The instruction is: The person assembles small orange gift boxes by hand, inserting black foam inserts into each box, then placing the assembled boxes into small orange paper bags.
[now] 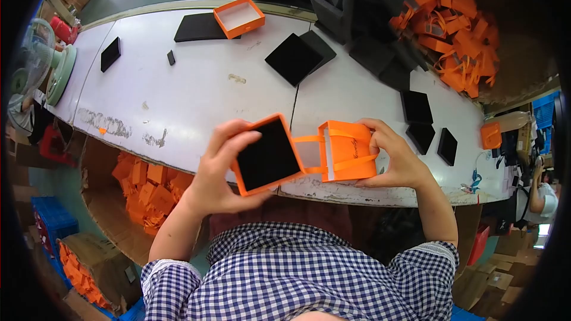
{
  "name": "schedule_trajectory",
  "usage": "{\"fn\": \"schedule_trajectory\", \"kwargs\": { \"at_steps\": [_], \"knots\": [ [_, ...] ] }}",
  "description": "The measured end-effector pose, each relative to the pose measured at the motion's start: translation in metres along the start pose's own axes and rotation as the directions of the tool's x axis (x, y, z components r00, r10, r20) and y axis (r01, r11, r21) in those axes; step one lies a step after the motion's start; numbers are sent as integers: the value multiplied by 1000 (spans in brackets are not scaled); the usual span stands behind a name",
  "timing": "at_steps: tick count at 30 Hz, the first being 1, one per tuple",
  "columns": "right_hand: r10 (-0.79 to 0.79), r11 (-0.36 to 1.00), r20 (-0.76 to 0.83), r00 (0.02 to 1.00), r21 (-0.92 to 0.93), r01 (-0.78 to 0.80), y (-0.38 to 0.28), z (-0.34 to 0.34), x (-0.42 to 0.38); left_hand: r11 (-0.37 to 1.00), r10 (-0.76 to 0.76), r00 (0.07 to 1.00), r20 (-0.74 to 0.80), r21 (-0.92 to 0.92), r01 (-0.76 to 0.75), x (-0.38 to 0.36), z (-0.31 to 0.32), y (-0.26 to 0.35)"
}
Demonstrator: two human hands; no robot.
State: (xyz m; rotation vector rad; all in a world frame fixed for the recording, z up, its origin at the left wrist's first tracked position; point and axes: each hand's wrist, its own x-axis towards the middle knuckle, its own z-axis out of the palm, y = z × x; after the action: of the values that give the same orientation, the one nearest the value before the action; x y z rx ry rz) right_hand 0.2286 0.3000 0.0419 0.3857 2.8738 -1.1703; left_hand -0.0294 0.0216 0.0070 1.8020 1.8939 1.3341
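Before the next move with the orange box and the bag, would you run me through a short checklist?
1. Left hand has a firm hold on the orange box: ok, fingers wrap its near and far edges.
2. Right hand holds the orange gift bag: ok, thumb and fingers pinch its sides.
3. Bag handles point at the box: ok, they reach towards it.
4. Box inside the bag: not ok, it is fully outside.
5. Bag mouth spread wide enough: cannot tell.
6. Both items held above the white table edge: ok.
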Motion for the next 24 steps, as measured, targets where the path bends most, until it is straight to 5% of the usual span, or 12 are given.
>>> {"fn": "schedule_trajectory", "kwargs": {
  "at_steps": [7, 14, 16, 20, 22, 24],
  "knots": [
    [-262, 954, 7, 965, 157, 257, -7, -3, 13, 995, 63, 971, 229, -88, -43, 13, -1, 14],
    [-233, 969, 12, 972, 91, 231, -26, 9, 8, 997, 62, 963, 262, -54, -50, 13, 0, 18],
    [-260, 958, -35, 965, 112, 263, -29, 11, 10, 968, 56, 986, 156, -249, -16, 9, -1, 17],
    [-317, 933, -44, 947, 164, 320, -29, 14, 18, 955, 110, 988, 111, -288, -74, 6, -6, 13],
    [-324, 927, -98, 941, 166, 337, -35, 23, 19, 955, -10, 987, 158, -292, 57, -1, 0, 15],
    [-363, 910, -64, 930, 190, 368, -49, 47, 23, 952, 80, 983, 165, -305, -26, 3, 21, 25]
  ]
}}
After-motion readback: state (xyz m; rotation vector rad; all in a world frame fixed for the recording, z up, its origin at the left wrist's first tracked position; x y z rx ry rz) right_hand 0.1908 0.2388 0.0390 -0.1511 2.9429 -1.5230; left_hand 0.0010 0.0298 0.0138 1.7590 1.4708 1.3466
